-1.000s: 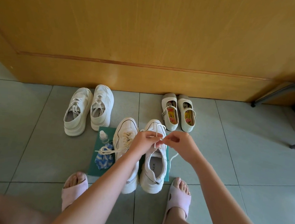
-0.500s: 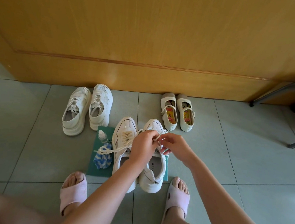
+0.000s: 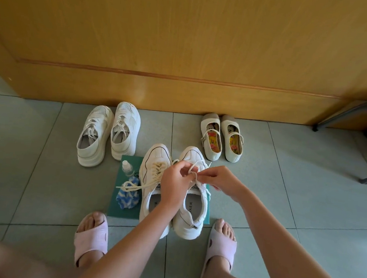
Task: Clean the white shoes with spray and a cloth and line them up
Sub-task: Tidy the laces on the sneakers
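1. two feet in pink slippers (image 3: 91, 239) stand on the tiled floor (image 3: 284, 190), one at each side of the work area.
2. between them a green mat (image 3: 119, 208) lies on the floor. a pair of white sneakers (image 3: 190, 218) stands on it side by side, toes pointing away, heels past the mat's near edge.
3. left hand (image 3: 174, 182): over the sneakers, grip clamped, fingers curled and pinching the white lace (image 3: 194, 167) of the right-side sneaker.
4. right hand (image 3: 223, 181): just beside the left, grip clamped on the same lace.
5. the other sneaker's lace ends lie loose, trailing left over the cloth.
6. blue-and-white cloth (image 3: 127, 198): bunched on the mat, left of the sneakers. small clear spray bottle (image 3: 127, 168) just beyond it, also on the mat.
7. farther back, left: second pair of white sneakers (image 3: 108, 133). right: pair of cream strap shoes (image 3: 222, 139) with patterned insoles. both pairs sit near the wooden panel (image 3: 186, 40).
8. far right: dark metal legs (image 3: 345, 112).
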`<state>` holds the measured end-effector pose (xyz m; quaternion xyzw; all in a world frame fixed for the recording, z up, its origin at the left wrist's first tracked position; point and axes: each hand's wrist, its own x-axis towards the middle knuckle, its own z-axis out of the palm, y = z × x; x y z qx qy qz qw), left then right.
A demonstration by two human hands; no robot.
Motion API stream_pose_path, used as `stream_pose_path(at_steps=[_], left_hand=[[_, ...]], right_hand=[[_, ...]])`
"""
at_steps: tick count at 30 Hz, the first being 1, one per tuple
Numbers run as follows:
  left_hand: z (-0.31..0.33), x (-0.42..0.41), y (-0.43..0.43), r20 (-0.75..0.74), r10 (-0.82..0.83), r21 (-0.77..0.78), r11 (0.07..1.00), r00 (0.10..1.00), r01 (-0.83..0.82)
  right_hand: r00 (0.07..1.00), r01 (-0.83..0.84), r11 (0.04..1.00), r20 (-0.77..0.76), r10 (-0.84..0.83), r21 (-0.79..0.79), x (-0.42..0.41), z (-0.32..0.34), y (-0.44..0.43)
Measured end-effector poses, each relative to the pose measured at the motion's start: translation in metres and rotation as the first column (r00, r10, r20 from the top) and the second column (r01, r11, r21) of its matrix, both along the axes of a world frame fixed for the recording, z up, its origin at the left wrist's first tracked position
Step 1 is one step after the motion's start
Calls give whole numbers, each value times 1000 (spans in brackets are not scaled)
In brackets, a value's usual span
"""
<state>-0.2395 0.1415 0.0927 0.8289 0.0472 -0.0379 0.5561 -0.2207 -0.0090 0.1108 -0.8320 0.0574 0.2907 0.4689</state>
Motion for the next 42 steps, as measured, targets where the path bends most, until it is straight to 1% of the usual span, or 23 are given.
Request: stream_pose_path(at_steps=[2, 4, 7, 10, 12, 15, 18, 20, 24, 26, 27, 29, 32, 34, 36, 39, 42], left_hand=[[2, 0, 0, -11, 9, -46, 999, 1000, -9], [2, -1, 1, -4, -8, -48, 999, 1000, 7], [1, -2, 2, 6, -39, -1, 999, 999, 39], [1, -4, 2, -10, -36, 6, 999, 999, 36], [2, -6, 3, -27, -29, -28, 999, 999, 28], [1, -6, 3, -38, -34, -41, 999, 999, 33], [2, -5, 2, -34, -31, -32, 999, 999, 30], [1, -5, 3, -37, -24, -35, 999, 999, 23], [1, -3, 5, -52, -63, -29, 998, 997, 61], [1, -3, 7, -72, -56, -52, 997, 996, 52], [1, -3, 8, -83, -49, -56, 997, 995, 45], [-1, -2, 10, -100, -51, -57, 997, 994, 46], [-1, -1, 11, -134, -58, -119, 992, 989, 42], [0, 0, 10, -155, -58, -163, 986, 986, 32], [3, 2, 8, -171, -58, -205, 978, 984, 22], [6, 2, 7, -216, -61, -285, 959, 975, -3], [3, 3, 11, -230, -70, -327, 945, 971, -9]], right_hand=[[999, 34, 999, 11, -34, 14, 0, 1, 0], [998, 63, 998, -6, -63, 14, 0, 1, -1], [1000, 14, 999, -23, -15, -47, -1, -1, 1], [999, -26, 993, 41, 31, -112, -2, -5, 0], [992, -37, 984, 111, 57, -176, -2, -7, -4], [977, 2, 955, 203, 61, -296, 2, -6, -10], [964, 28, 881, 246, 101, -472, 5, -2, -15], [955, 110, 846, 292, 57, -522, 7, -2, -21], [919, 298, 781, 386, -79, -549, 11, -8, -37], [887, 408, 746, 424, -185, -527, 13, -11, -44], [879, 435, 736, 421, -223, -518, 13, -12, -47], [901, 395, 753, 384, -204, -527, 13, -15, -47], [932, 267, 824, 352, -89, -500, 9, -13, -37], [941, 124, 894, 336, 30, -430, 5, -11, -25], [941, -19, 950, 315, 123, -313, 4, -9, -12], [924, -137, 968, 324, 201, -211, 3, -3, 4], [948, -162, 973, 247, 200, -164, 3, 2, 5]])
